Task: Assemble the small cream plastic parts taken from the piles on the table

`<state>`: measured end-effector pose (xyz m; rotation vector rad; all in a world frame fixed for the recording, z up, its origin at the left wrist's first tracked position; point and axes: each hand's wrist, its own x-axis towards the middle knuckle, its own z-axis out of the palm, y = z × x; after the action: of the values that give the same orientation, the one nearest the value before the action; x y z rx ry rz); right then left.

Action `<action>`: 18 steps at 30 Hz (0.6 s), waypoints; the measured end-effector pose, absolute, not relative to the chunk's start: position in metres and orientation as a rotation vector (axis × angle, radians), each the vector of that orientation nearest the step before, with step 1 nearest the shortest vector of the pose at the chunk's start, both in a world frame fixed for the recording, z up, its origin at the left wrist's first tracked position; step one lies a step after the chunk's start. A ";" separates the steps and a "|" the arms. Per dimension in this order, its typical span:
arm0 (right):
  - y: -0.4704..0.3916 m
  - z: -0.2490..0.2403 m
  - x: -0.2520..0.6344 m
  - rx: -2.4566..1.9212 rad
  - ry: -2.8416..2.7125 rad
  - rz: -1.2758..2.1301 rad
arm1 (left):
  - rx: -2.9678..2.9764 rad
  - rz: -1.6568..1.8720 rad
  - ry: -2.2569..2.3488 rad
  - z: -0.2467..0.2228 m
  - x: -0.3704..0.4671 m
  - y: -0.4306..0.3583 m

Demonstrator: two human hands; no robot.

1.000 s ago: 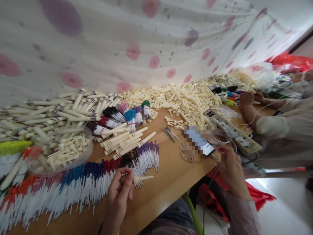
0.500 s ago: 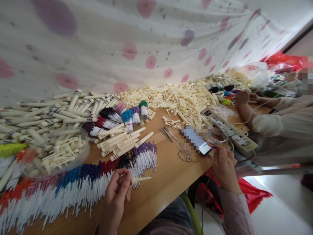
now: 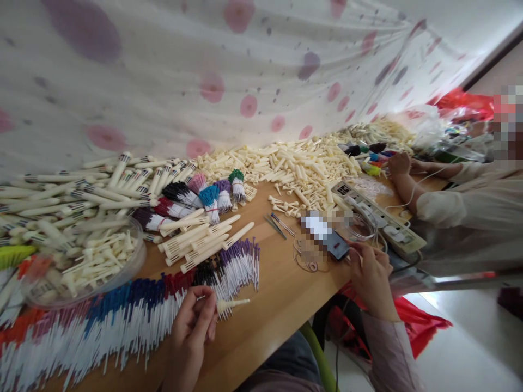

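Observation:
My left hand (image 3: 194, 324) is closed in a pinch on a cream plastic pen piece (image 3: 232, 303), whose thin tip points right over the table. Just beyond it lies a long row of pen refills (image 3: 134, 305) with white stems and coloured ends, sorted by colour. My right hand (image 3: 371, 275) has its fingers curled together at the near end of a smartphone (image 3: 335, 246); what they grip there is hidden. Cream pen barrels (image 3: 208, 239) with slotted ends lie in a group behind the refills. Tweezers (image 3: 275, 226) and a single refill (image 3: 283, 224) rest left of the phone.
A clear plastic tub (image 3: 141, 247) holds small cream parts. Bundled refills (image 3: 210, 202), assembled pens (image 3: 118, 188) and a heap of loose cream parts (image 3: 302, 169) line the back. A power strip (image 3: 379, 218) with cables lies right, near another person's arm (image 3: 408, 185).
The near part of the phone's screen has turned from light to dark. Both hands keep nearly the same places, and the view has shifted slightly.

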<state>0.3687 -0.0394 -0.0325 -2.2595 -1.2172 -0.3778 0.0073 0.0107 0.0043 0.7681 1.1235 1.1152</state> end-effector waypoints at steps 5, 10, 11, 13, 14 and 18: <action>-0.030 -0.022 0.365 -2.117 -1.332 -0.444 | 0.774 1.089 1.130 0.002 0.004 0.011; -0.016 -0.007 0.363 -1.982 -1.449 -0.322 | 0.795 1.062 1.121 -0.002 0.001 0.011; -0.014 -0.005 0.363 -1.985 -1.469 -0.304 | 0.799 1.060 1.122 -0.002 0.000 0.011; -0.010 -0.004 0.364 -2.008 -1.503 -0.281 | 0.800 1.063 1.128 -0.003 0.000 0.011; -0.009 -0.004 0.365 -2.019 -1.522 -0.272 | 0.797 1.061 1.130 -0.003 0.000 0.011; -0.005 -0.004 0.363 -1.961 -1.596 -0.297 | 0.786 1.060 1.136 -0.006 0.001 0.011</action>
<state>0.3634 -0.0049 -0.0042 -1.9611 -1.5958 -0.2969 0.0005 0.0113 -0.0065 0.7858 1.1357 1.0600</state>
